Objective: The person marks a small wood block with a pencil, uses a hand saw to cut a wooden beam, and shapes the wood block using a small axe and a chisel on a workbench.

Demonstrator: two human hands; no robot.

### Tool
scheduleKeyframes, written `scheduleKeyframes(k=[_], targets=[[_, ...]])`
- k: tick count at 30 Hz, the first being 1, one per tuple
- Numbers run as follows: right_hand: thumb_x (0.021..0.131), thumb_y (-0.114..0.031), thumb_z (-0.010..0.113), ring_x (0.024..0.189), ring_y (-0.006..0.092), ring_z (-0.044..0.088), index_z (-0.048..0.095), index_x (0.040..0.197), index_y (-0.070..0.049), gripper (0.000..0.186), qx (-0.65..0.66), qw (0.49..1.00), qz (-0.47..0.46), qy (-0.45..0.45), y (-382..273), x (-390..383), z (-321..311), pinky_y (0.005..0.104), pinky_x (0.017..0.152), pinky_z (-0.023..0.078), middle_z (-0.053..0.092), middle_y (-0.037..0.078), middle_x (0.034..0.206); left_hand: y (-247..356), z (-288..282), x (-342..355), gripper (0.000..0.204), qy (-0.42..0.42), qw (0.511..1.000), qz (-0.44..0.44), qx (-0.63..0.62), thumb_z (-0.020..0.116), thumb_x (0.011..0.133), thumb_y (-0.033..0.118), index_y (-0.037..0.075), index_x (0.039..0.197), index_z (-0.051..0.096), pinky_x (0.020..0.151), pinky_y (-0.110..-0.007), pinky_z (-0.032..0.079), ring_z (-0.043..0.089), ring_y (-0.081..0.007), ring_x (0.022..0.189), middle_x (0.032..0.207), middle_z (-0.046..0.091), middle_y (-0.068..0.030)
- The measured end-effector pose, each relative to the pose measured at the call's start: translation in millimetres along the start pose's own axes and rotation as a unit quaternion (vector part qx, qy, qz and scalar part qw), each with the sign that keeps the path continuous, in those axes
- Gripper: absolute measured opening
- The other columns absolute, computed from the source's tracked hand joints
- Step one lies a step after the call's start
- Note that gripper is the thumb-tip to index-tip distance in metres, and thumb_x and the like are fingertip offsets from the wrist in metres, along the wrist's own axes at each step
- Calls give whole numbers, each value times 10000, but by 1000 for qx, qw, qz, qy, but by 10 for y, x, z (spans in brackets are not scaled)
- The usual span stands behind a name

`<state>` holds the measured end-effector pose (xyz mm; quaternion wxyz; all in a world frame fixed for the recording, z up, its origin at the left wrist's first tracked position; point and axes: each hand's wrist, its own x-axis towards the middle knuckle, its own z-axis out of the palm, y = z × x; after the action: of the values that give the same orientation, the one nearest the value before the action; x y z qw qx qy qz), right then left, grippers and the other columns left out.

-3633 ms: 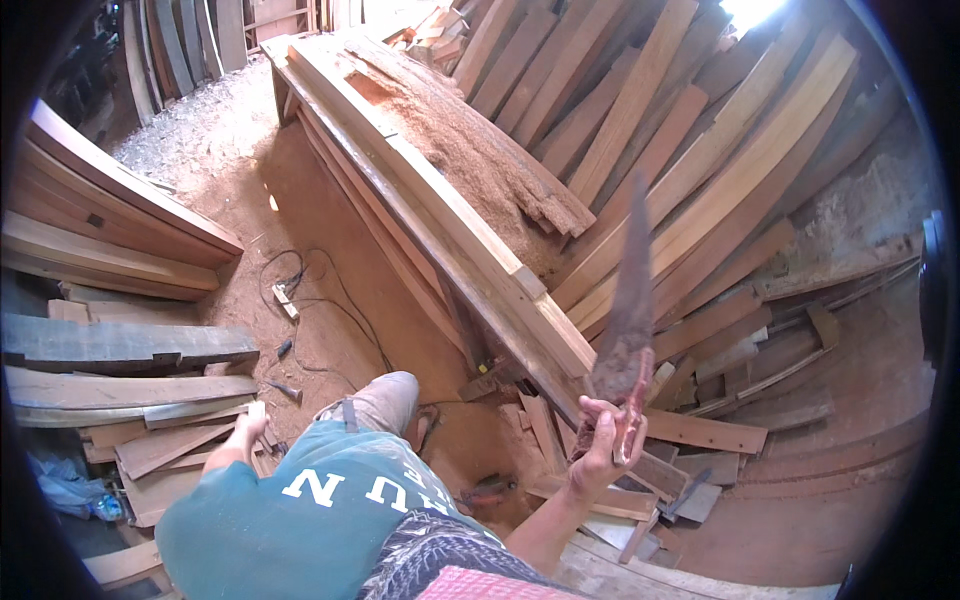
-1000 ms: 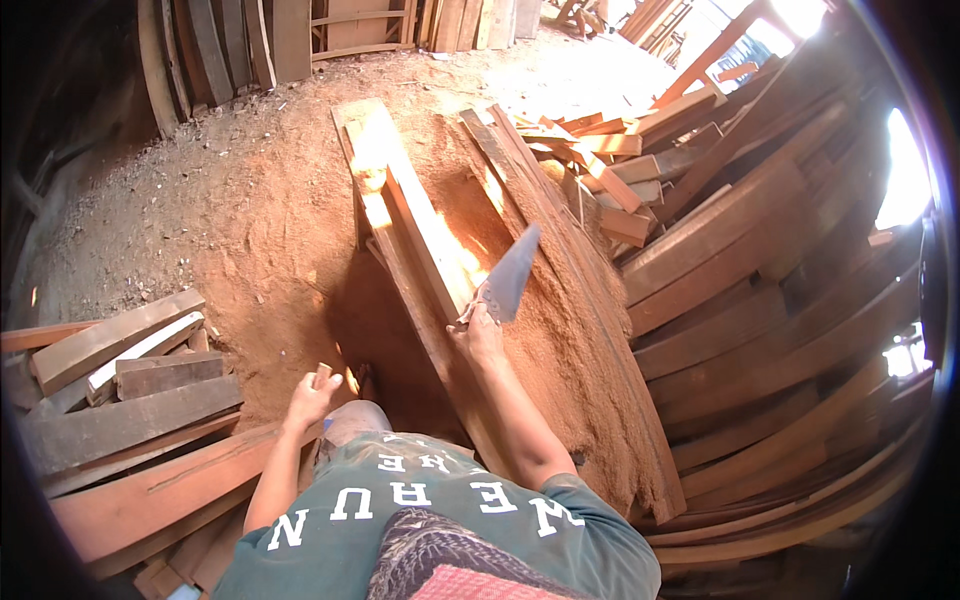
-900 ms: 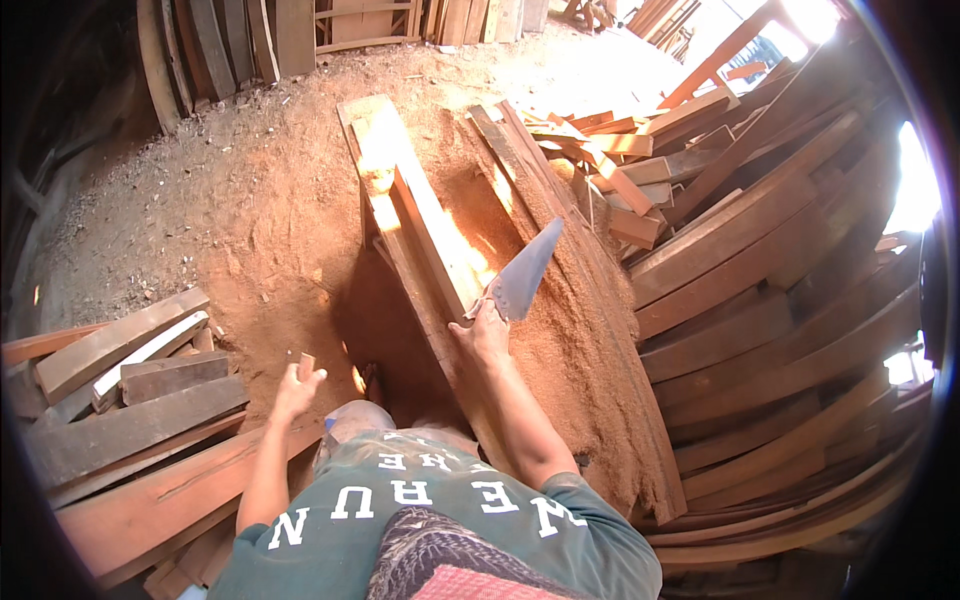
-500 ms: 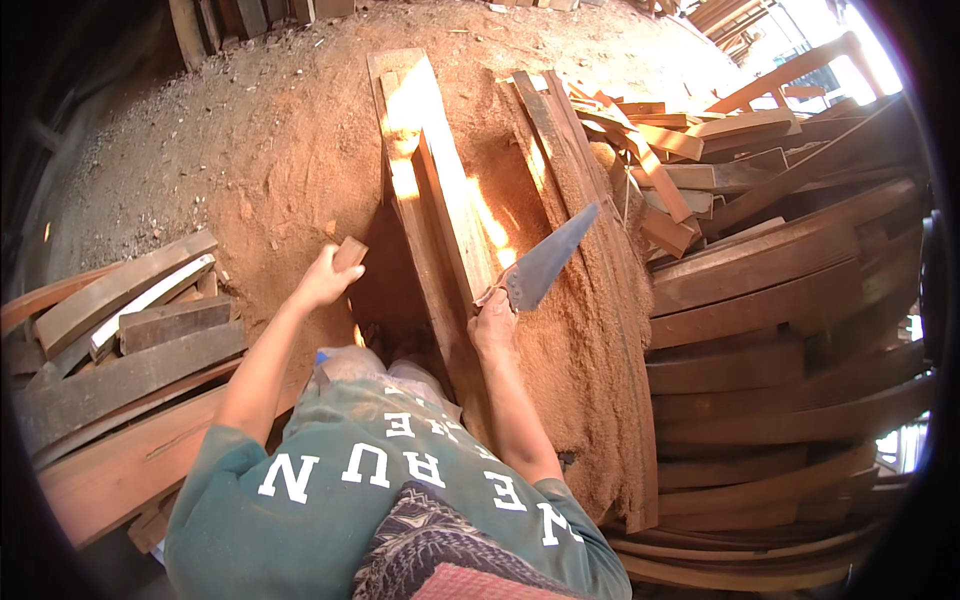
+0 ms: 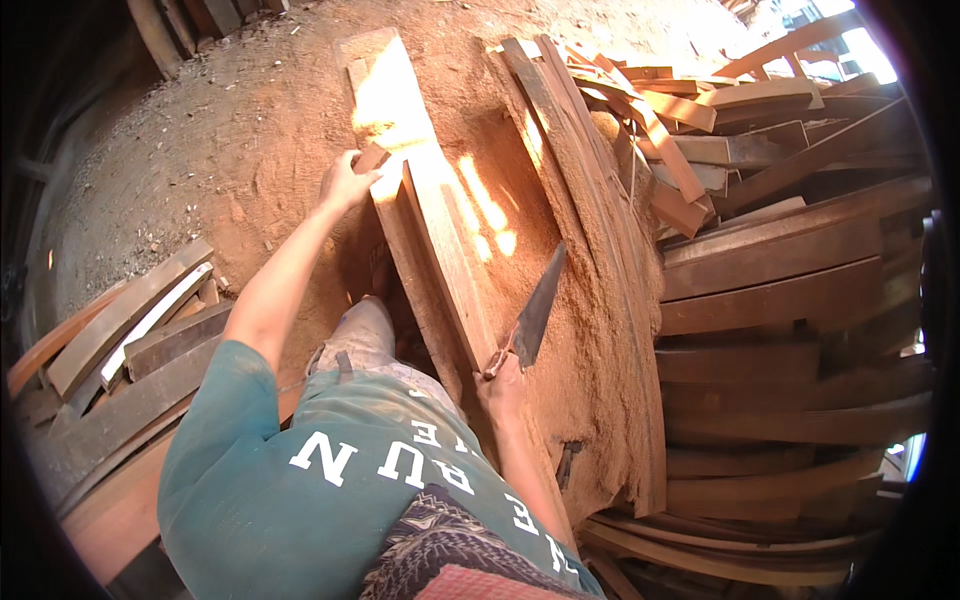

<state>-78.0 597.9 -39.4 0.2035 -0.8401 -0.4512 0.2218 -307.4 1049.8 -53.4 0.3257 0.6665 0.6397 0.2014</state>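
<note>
Over the far part of the bench (image 5: 418, 275), at its left edge, a small wooden block (image 5: 373, 157) is gripped by the left hand (image 5: 346, 184); whether the bench is touched by the block cannot be told. Along the bench, a long pale beam (image 5: 450, 240) is laid. At the bench's right side, nearer the body, a handsaw (image 5: 540, 308) is held by the right hand (image 5: 503, 386), its blade pointed away over sawdust (image 5: 605, 400). Progress is judged early: block and saw are in hand, but no fresh cut can be made out, and any sawing appears left to be done.
</note>
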Motion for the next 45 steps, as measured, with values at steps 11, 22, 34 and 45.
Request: scheduleKeyframes(k=[11,22,34,45], targets=[[873,-229,834,869,283,752,614,1149,-13,414,67,973,209,70,-645,559,-434,394,818,584,765,148,984,186,1285,1605,340,-19,997,81,-1,716,906,214,38,1196,712,909,-468,573,716,-365,1034,1113,736,-223],[974,-113,728,886,237,764,598,1121,-10,222,132,978,132,94,-1450,2217,-602,361,794,576,781,141,977,-133,1457,2773,367,-93,984,152,6,700,958,223,31,1266,648,950,-484,549,674,-378,1106,1181,696,-224],[952,-58,751,592,86,559,615,945,-32,138,244,965,-3,100,-2198,3512,-526,281,557,463,615,40,698,-54,1274,2748,415,-105,984,139,26,759,922,252,49,1263,637,966,-511,539,648,-422,1107,1235,663,-208],[916,-21,772,585,113,577,642,901,-25,131,242,968,-53,37,-2238,3649,-465,293,550,445,613,46,693,26,1164,2708,507,-101,979,139,110,780,922,289,75,1359,637,1063,-507,503,600,-407,1247,1344,613,-199]])
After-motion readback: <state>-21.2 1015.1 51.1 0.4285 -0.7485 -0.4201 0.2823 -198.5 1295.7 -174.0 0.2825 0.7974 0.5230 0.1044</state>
